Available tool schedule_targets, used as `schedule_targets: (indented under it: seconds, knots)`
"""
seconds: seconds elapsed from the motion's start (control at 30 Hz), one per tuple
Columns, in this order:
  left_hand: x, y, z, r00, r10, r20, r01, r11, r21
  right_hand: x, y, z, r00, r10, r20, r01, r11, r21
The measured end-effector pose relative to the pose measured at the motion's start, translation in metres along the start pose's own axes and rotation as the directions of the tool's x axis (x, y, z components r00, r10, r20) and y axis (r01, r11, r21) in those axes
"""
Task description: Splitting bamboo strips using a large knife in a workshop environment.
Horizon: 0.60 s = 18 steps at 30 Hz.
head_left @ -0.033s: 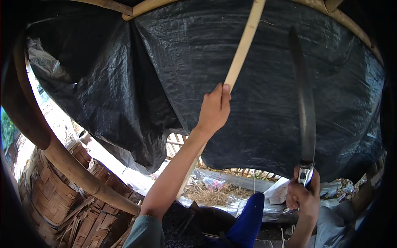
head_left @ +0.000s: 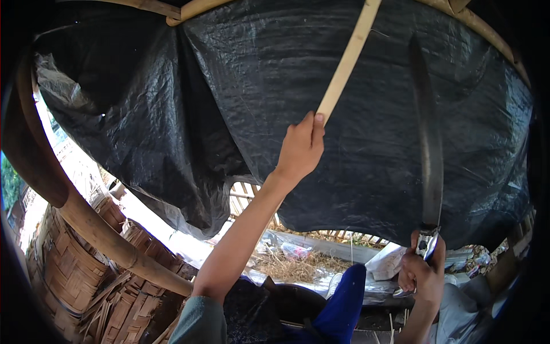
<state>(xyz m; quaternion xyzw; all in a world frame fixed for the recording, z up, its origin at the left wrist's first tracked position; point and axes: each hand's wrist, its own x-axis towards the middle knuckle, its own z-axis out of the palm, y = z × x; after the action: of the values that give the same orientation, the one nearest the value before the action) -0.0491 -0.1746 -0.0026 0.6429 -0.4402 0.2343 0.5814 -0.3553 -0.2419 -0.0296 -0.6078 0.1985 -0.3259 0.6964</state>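
Note:
My left hand (head_left: 301, 148) is raised at the middle of the view, its fingers wrapped round a long, flat, pale bamboo strip (head_left: 350, 57). The strip slants up to the right and runs out past the top edge; its lower part is mostly hidden behind my forearm. At the lower right my right hand (head_left: 425, 272) grips the handle of a machete (head_left: 429, 149). Its long dark blade stands nearly upright, tip at the top, slightly curved. Blade and strip are apart, with the blade to the right of the strip.
A black plastic sheet (head_left: 275, 74) hangs in front from bamboo poles (head_left: 200, 8). Woven bamboo baskets (head_left: 71, 258) stand at the lower left behind a slanting bamboo pole (head_left: 109, 243). Dry straw (head_left: 303, 265) lies beyond my blue-clad knee (head_left: 344, 304).
My left hand and the bamboo strip have shifted slightly to the right. The machete in my right hand has also moved a little to the right in the view.

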Motion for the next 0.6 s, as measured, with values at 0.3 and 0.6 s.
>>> schedule_targets:
  seconds: [0.3,0.6]
  knots:
    - [-0.032,0.032,0.076,0.810,-0.081,0.581,-0.059,0.974,0.218,-0.019,0.034,-0.035,0.961,-0.024,-0.275,0.008,0.998,-0.059]
    - [-0.180,-0.022,0.044,0.214,-0.489,0.846,0.062,0.871,0.488,-0.018,0.164,-0.061,0.958,0.248,-0.141,-0.258,0.964,-0.056]
